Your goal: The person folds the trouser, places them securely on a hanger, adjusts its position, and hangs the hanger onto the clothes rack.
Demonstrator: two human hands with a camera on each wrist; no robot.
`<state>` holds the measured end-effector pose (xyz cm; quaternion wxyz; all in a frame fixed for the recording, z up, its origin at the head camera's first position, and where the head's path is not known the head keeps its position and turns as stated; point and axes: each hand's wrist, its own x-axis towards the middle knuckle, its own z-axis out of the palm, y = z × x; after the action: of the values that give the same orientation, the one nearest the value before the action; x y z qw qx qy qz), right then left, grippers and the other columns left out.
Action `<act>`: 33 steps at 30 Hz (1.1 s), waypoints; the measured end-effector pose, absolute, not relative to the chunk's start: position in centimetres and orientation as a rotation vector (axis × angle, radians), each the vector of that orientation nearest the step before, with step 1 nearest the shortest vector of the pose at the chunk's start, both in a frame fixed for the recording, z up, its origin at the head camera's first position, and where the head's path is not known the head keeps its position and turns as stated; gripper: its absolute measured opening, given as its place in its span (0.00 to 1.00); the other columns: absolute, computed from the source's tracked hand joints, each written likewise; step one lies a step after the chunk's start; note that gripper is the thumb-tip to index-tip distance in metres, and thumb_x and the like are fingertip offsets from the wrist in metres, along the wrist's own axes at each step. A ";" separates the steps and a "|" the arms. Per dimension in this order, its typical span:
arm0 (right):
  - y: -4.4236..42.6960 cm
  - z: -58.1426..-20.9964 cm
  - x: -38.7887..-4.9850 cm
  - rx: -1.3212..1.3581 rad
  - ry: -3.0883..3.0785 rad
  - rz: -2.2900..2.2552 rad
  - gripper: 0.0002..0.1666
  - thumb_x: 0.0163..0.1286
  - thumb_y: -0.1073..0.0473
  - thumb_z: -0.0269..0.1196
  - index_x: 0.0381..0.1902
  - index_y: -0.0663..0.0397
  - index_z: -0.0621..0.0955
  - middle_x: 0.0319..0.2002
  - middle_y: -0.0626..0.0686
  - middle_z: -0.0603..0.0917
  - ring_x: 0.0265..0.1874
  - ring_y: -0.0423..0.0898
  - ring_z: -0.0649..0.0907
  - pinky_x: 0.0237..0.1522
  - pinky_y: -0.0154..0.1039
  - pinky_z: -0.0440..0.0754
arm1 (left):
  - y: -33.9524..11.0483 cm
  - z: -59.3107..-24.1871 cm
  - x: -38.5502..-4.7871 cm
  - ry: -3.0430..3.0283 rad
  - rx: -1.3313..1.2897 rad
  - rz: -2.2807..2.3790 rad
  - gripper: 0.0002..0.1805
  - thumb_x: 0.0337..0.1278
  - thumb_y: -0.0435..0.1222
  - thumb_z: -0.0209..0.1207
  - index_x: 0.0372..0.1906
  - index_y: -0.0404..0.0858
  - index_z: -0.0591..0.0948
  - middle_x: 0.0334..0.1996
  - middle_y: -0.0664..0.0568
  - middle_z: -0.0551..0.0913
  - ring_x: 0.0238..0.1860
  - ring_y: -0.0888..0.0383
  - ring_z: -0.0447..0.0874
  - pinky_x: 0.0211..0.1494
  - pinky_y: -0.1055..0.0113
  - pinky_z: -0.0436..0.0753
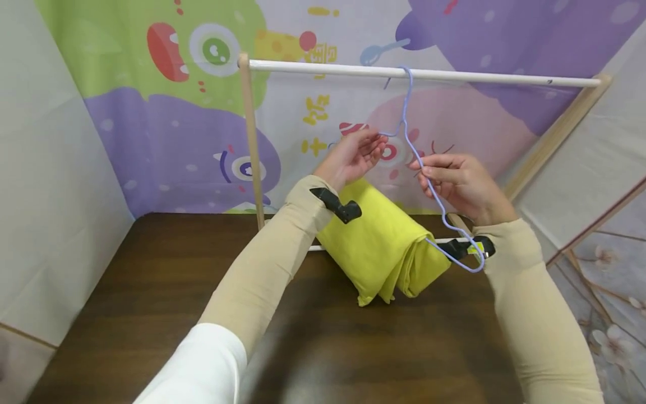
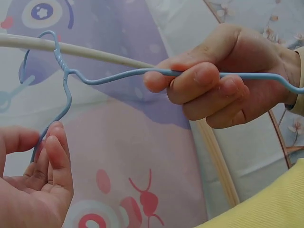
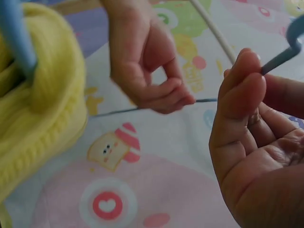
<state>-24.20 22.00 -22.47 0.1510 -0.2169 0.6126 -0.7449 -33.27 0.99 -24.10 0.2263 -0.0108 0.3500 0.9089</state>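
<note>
A blue wire hanger [image 1: 406,106] has its hook over the white rod [image 1: 323,68] of a small rack. Folded yellow-green cloth [image 1: 383,241] hangs on the hanger's lower part, above the table. My left hand [image 1: 355,154] pinches the hanger's left shoulder between thumb and fingers, as the left wrist view also shows. On the other shoulder, my right hand [image 1: 459,185] pinches the wire, with fingers curled round it [image 2: 209,85]. In the right wrist view the cloth [image 3: 42,104] is at the left, with a blurred stretch of blue wire passing into it.
The rack has wooden side posts [image 1: 250,140] and a lower white bar [image 1: 316,248] behind the cloth. A dark wooden table [image 1: 166,314] lies beneath. Behind stands a cartoon-printed backdrop [image 1: 166,123], with pale panels [image 1: 55,140] at the sides.
</note>
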 end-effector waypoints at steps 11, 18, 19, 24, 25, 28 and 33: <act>24.1 -21.9 -23.2 -0.527 2.060 -1.830 0.13 0.69 0.71 0.58 0.44 0.55 0.86 0.32 0.50 0.87 0.29 0.41 0.86 0.32 0.34 0.85 | 0.8 -24.5 -33.5 0.960 -0.053 2.547 0.11 0.67 0.32 0.56 0.27 0.35 0.79 0.24 0.48 0.84 0.23 0.60 0.79 0.29 0.76 0.79; 25.1 -21.4 -22.7 -0.508 2.477 -1.468 0.10 0.71 0.65 0.59 0.43 0.48 0.84 0.28 0.45 0.87 0.24 0.39 0.84 0.26 0.36 0.84 | 1.4 -24.4 -33.1 0.943 -0.060 2.613 0.09 0.68 0.31 0.55 0.29 0.36 0.78 0.21 0.49 0.83 0.21 0.62 0.79 0.27 0.77 0.79; 25.1 -21.4 -22.7 -0.500 2.545 -1.408 0.09 0.71 0.64 0.59 0.43 0.49 0.84 0.27 0.45 0.87 0.23 0.39 0.83 0.26 0.36 0.84 | 1.5 -24.3 -33.0 0.940 -0.069 2.624 0.09 0.68 0.31 0.54 0.29 0.37 0.78 0.21 0.49 0.83 0.20 0.62 0.78 0.27 0.77 0.79; 25.2 -21.0 -22.4 -0.467 2.795 -1.113 0.12 0.71 0.64 0.59 0.46 0.67 0.82 0.22 0.46 0.83 0.20 0.41 0.81 0.28 0.37 0.84 | 1.9 -24.3 -32.4 0.930 -0.081 2.654 0.08 0.68 0.31 0.55 0.30 0.38 0.78 0.21 0.49 0.83 0.21 0.63 0.79 0.26 0.78 0.78; 25.2 -20.9 -22.3 -0.458 2.825 -1.063 0.12 0.71 0.64 0.59 0.47 0.68 0.81 0.22 0.47 0.83 0.20 0.41 0.81 0.28 0.37 0.84 | 1.9 -24.3 -32.3 0.932 -0.079 2.657 0.08 0.68 0.31 0.55 0.30 0.37 0.78 0.21 0.50 0.83 0.21 0.63 0.79 0.26 0.78 0.78; 25.1 -20.7 -22.1 -0.454 2.879 -0.935 0.13 0.71 0.64 0.59 0.47 0.69 0.81 0.24 0.50 0.84 0.21 0.40 0.81 0.29 0.34 0.83 | 1.9 -24.3 -32.2 0.931 -0.079 2.673 0.08 0.68 0.31 0.55 0.30 0.37 0.79 0.21 0.50 0.83 0.22 0.63 0.80 0.27 0.79 0.78; 25.0 -20.9 -21.8 -0.506 3.012 -0.760 0.12 0.70 0.65 0.60 0.46 0.68 0.83 0.28 0.56 0.86 0.23 0.36 0.81 0.27 0.30 0.79 | 1.9 -24.2 -32.1 0.937 -0.086 2.695 0.07 0.68 0.31 0.55 0.31 0.38 0.79 0.22 0.49 0.83 0.23 0.63 0.80 0.27 0.79 0.77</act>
<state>-21.84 25.03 -20.89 -0.0031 -0.1609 0.9570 -0.2415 -32.13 1.89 -24.20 0.1429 -0.0297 0.3250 0.9344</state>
